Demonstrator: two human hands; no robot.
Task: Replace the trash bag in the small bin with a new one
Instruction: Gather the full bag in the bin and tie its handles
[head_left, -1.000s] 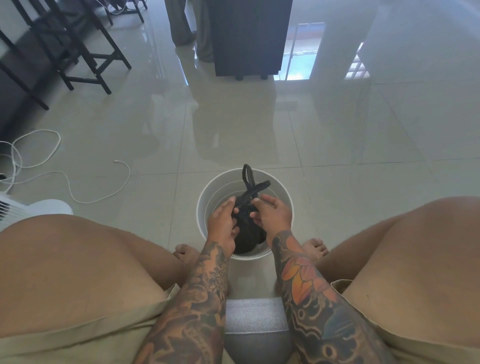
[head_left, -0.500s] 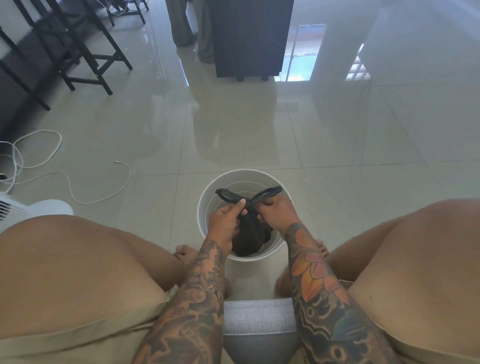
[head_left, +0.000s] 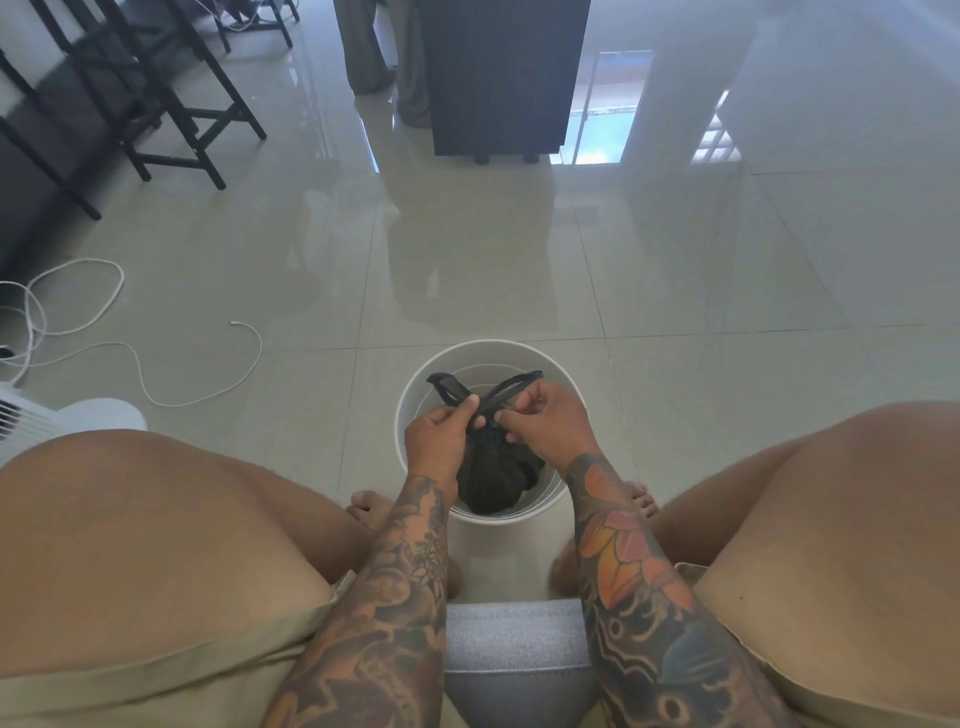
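Hiding bag (head_left: 491, 480) knot: left hand (head_left: 439, 441), right hand (head_left: 545, 423).

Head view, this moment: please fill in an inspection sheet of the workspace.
Surface: glossy tiled floor, reflective.
Job's things: white bin on the floor between the feet; black trash bag inside it, its two handle ends crossed above the neck. No new bag seen.
Clutter: white fan at the left edge.
Hands: left hand and right hand each pinch a bag handle.
Cables: white cable loose on the floor, left.
Surroundings: black chairs, dark cabinet, grey seat.
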